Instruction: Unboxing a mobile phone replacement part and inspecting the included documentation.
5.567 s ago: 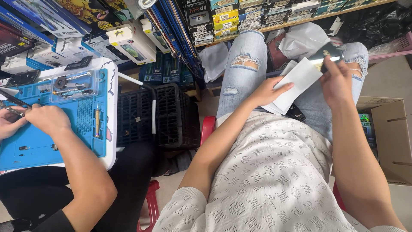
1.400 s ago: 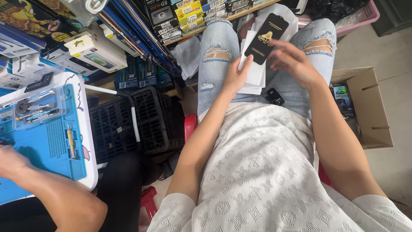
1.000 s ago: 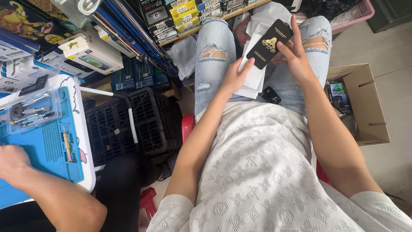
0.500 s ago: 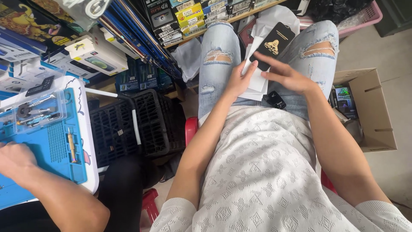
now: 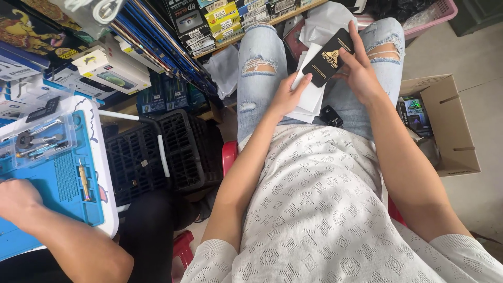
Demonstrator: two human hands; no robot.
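I sit with a stack of white paper sheets on my lap between my jeans-clad thighs. My left hand grips the left edge of the sheets and touches the lower end of a flat black packet with a gold emblem. My right hand holds that packet by its right side, tilted above the sheets. A small black object lies on my lap just below the papers.
An open cardboard box with small packages stands on the floor at my right. A black plastic crate is at my left. Another person's hand rests on a blue work mat with tools. Shelves of boxed goods line the back.
My right hand has lifted the black packet off the sheets and shifted it to the right, and my left hand has come up against its lower end. The camera has moved slightly.
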